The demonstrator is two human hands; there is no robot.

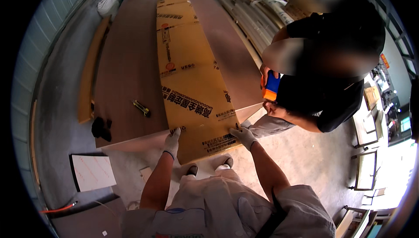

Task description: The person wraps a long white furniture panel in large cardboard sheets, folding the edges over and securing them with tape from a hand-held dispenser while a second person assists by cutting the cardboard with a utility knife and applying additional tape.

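Observation:
A long, flat cardboard package (192, 81) with dark printing runs down the brown table, its near end jutting past the table's front edge toward me. My left hand (173, 142), in a pale work glove, grips the package's left edge close to that end. On the right edge my right hand (243, 136), gloved too, holds on with the thumb on top; the fingers underneath are hidden. Left of the package a yellow and black utility knife (142, 109) lies on the table. A dark crumpled item (101, 129) rests at the table's near left corner.
At the right a person in a black shirt (336, 63) stands beside the table, holding a blue and orange tool (270, 85). Long boards (248, 20) are stacked beyond. A cardboard strip (92, 72) leans along the table's left side. On the floor lies a white panel (93, 172).

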